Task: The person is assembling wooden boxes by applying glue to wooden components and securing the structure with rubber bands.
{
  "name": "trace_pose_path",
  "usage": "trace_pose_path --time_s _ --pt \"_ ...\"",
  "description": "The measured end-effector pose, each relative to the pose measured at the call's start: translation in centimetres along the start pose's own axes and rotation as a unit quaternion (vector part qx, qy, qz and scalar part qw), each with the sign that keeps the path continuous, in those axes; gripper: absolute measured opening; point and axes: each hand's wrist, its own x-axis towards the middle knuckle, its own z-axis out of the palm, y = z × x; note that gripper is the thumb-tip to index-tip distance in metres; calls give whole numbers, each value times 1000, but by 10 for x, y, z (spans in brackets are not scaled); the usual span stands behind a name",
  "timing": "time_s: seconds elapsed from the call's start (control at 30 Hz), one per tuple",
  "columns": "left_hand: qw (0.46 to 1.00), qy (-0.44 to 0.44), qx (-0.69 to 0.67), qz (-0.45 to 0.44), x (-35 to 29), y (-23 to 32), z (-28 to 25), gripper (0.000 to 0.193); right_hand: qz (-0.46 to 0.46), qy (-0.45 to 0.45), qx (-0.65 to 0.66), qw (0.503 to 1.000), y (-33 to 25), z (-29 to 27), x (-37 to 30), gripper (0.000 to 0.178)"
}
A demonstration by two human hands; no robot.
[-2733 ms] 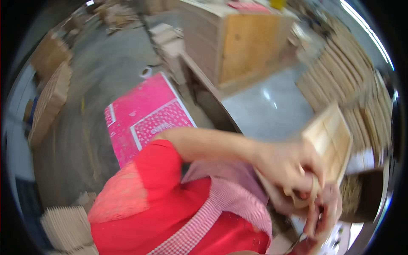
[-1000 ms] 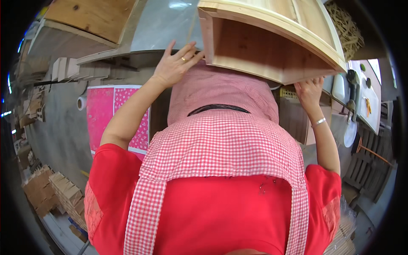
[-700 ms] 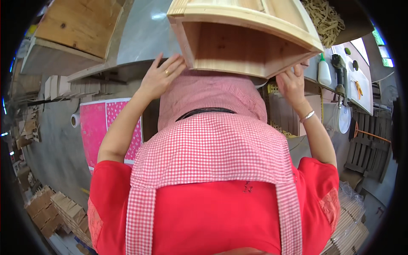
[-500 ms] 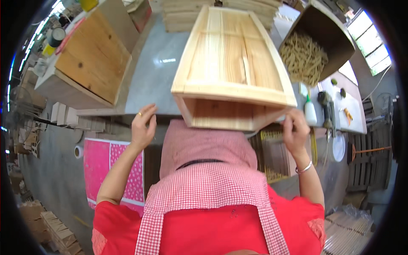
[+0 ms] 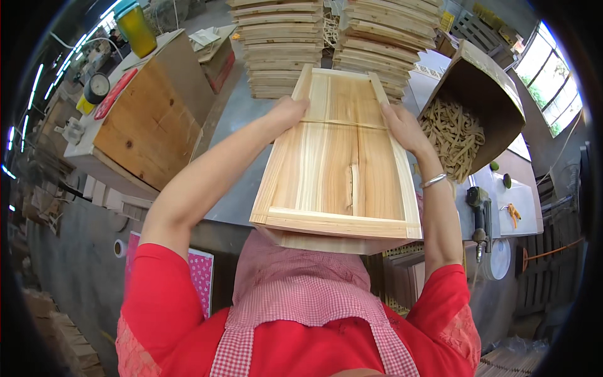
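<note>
Poking past front edge of grey worktop (image 5: 239, 196): wooden box (image 5: 323, 169), panel side up, prob so near end stays close. Resting flat or slightly lifted, can't tell. Panel stacks (image 5: 279, 47) behind, prob parked to free front space. Carton (image 5: 499, 116) tipped open, so pale strips (image 5: 452, 139) are easy to grab, I'd say. Grip clamped on box: left hand (image 5: 290, 112), right hand (image 5: 405, 129) on opposite long edges, likely for balance. Hidden: most of box's inside, right fingertips. Thin line (image 5: 342, 124) across panel, band or seam? Dunno.

A yellow jar (image 5: 136, 32) stands at upper left; a barred window (image 5: 545, 74), upper right.
</note>
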Motion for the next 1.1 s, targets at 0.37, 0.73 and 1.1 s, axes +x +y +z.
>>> trace_pose_path --time_s 0.37,0.73,1.1 --pt "988 -33 -147 -41 -3 4 -3 53 222 -55 102 968 -2 -1 15 69" --pt "966 183 -30 183 -133 67 -99 45 -126 254 -69 957 -113 -52 -26 47" --pt "755 501 -81 416 -127 -30 5 55 -300 417 -21 857 -79 63 -72 64"
